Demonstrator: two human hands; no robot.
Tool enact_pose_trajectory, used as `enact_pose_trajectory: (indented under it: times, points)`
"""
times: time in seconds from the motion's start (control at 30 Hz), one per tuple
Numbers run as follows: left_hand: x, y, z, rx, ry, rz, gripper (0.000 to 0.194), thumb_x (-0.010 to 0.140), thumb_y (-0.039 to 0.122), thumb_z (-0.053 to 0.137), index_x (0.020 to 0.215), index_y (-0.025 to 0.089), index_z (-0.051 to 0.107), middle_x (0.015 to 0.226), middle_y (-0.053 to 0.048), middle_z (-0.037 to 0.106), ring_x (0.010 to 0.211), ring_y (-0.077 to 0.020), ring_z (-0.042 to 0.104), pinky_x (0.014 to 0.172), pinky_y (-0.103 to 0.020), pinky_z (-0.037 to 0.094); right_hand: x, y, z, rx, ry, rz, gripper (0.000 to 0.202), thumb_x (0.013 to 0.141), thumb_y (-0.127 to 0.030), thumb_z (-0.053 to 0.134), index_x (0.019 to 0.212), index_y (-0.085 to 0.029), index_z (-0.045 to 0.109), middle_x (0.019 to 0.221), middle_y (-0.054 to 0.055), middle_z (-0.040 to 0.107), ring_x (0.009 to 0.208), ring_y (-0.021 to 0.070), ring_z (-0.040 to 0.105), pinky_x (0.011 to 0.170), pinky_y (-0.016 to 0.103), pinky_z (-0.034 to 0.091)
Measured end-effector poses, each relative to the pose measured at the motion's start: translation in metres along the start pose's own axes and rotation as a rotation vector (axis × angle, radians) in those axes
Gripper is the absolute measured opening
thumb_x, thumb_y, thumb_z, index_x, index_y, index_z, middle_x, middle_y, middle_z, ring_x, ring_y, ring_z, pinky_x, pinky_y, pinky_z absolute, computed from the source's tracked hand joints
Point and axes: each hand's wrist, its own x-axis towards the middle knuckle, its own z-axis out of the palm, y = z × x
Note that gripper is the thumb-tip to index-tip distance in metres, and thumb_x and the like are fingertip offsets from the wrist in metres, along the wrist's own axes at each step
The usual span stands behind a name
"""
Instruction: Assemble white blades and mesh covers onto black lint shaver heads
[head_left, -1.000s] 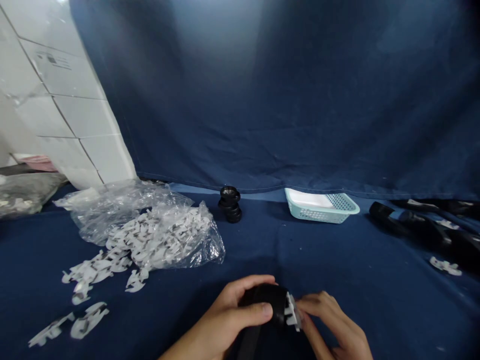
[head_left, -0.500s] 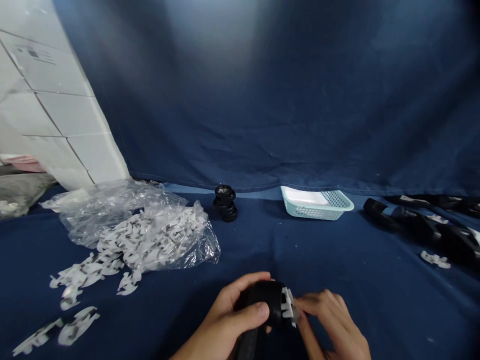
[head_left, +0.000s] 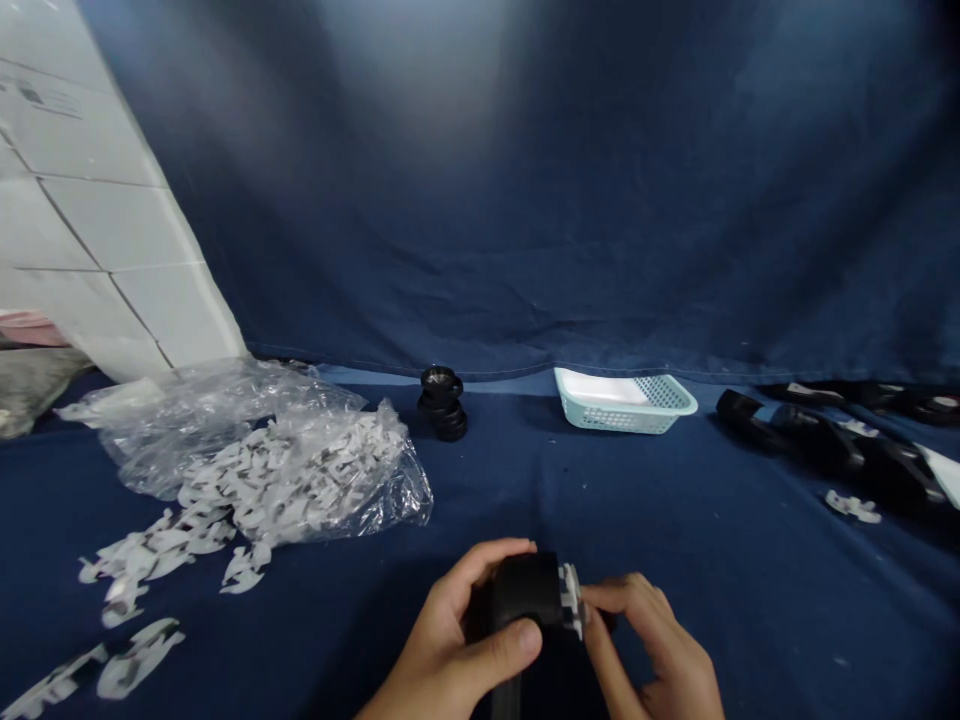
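Observation:
My left hand (head_left: pixel 471 640) is wrapped round a black plastic housing (head_left: pixel 526 592) with a rounded head and a handle-like part running down toward me. At the housing's right end sits a white plastic clip piece (head_left: pixel 571 600), partly inside the opening. The thumb and index finger of my right hand (head_left: pixel 649 640) pinch the outer side of this white piece. How deep it sits in the housing is hidden.
A clear plastic bag (head_left: pixel 247 420) spills many white clip pieces (head_left: pixel 300 480) on the left. Black rings (head_left: pixel 442 402) stand stacked at the back, beside a light-green basket (head_left: pixel 626 415). Black housings (head_left: pixel 825 440) and a loose white piece (head_left: pixel 853 506) lie at right.
The white piece now sits closer against the black housing, and my right fingers have shifted left with it. The whole view has moved slightly.

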Motion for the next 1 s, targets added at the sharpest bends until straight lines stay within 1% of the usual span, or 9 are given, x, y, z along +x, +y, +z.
enact_pose_trajectory:
  times: [0.17,0.37,0.43,0.53,0.57,0.67,0.77,0.9,1.0]
  points:
    - [-0.001,-0.001,0.000,0.031,-0.014,0.009,0.055,0.078,0.040,0.075,0.127,0.030,0.055,0.125,-0.007,0.061,0.120,-0.0301,0.054,0.102,-0.043,0.037,0.003,0.001,-0.008,0.110,-0.060,0.052,0.012,0.089,-0.014,0.056,0.090,-0.023,0.064,0.075,0.001,0.069,0.067,0.0172,0.068,0.062,0.026,0.055]
    - [-0.001,0.000,0.000,0.054,-0.030,0.012,0.058,0.076,0.041,0.076,0.128,0.030,0.054,0.123,-0.007,0.061,0.118,-0.0300,0.055,0.101,-0.045,0.039,0.005,0.000,-0.009,0.182,-0.098,0.176,0.009,0.090,-0.024,0.057,0.083,-0.023,0.063,0.071,-0.001,0.066,0.068,0.0174,0.068,0.063,0.025,0.055]
    - [-0.002,0.000,0.000,0.058,-0.026,0.009,0.057,0.077,0.041,0.076,0.128,0.030,0.054,0.123,-0.008,0.061,0.118,-0.0298,0.055,0.102,-0.045,0.038,0.006,0.000,-0.006,0.171,-0.024,0.165,0.004,0.089,-0.025,0.059,0.090,-0.024,0.062,0.074,0.000,0.067,0.069,0.0176,0.068,0.062,0.024,0.056]
    - [-0.002,0.000,0.000,0.067,-0.029,0.011,0.056,0.077,0.041,0.075,0.128,0.030,0.055,0.123,-0.008,0.062,0.118,-0.0299,0.056,0.102,-0.045,0.039,0.007,-0.001,-0.004,0.106,0.160,0.066,0.014,0.083,-0.022,0.062,0.098,-0.023,0.062,0.084,0.003,0.068,0.073,0.0186,0.067,0.062,0.026,0.056]
    - [-0.002,0.001,0.000,0.076,-0.024,0.013,0.055,0.077,0.041,0.075,0.127,0.030,0.056,0.122,-0.008,0.063,0.117,-0.0299,0.057,0.102,-0.045,0.040,0.008,-0.002,-0.005,0.075,0.183,0.024,0.014,0.082,-0.020,0.062,0.096,-0.023,0.063,0.086,0.004,0.068,0.075,0.0192,0.067,0.064,0.027,0.056]
    - [0.000,0.003,0.000,0.097,-0.009,0.018,0.053,0.077,0.039,0.076,0.125,0.029,0.058,0.122,-0.007,0.064,0.115,-0.0299,0.058,0.100,-0.045,0.041,0.009,-0.001,-0.008,0.000,0.124,-0.118,0.010,0.080,-0.014,0.063,0.085,-0.023,0.065,0.091,0.006,0.068,0.082,0.0214,0.067,0.069,0.031,0.057]
    - [0.001,0.005,0.001,0.072,0.007,0.017,0.050,0.077,0.038,0.075,0.123,0.029,0.059,0.123,-0.007,0.065,0.116,-0.0295,0.058,0.102,-0.044,0.039,0.010,0.000,-0.011,-0.033,0.058,-0.204,0.014,0.077,-0.012,0.066,0.085,-0.023,0.066,0.092,0.007,0.070,0.083,0.0229,0.068,0.071,0.034,0.058]
    - [0.001,0.004,0.000,0.050,0.014,0.007,0.049,0.078,0.038,0.074,0.124,0.029,0.058,0.125,-0.007,0.064,0.119,-0.0297,0.056,0.104,-0.045,0.038,0.009,0.001,-0.013,-0.017,0.017,-0.165,0.011,0.080,-0.013,0.065,0.087,-0.022,0.067,0.092,0.007,0.071,0.084,0.0238,0.069,0.070,0.035,0.059]
    - [0.002,0.002,-0.003,0.052,-0.019,0.013,0.050,0.078,0.039,0.075,0.124,0.029,0.058,0.124,-0.007,0.064,0.118,-0.0305,0.057,0.102,-0.046,0.039,0.010,0.002,-0.013,0.015,-0.027,-0.112,0.009,0.082,-0.016,0.065,0.088,-0.022,0.068,0.093,0.008,0.072,0.085,0.0240,0.071,0.071,0.035,0.060]
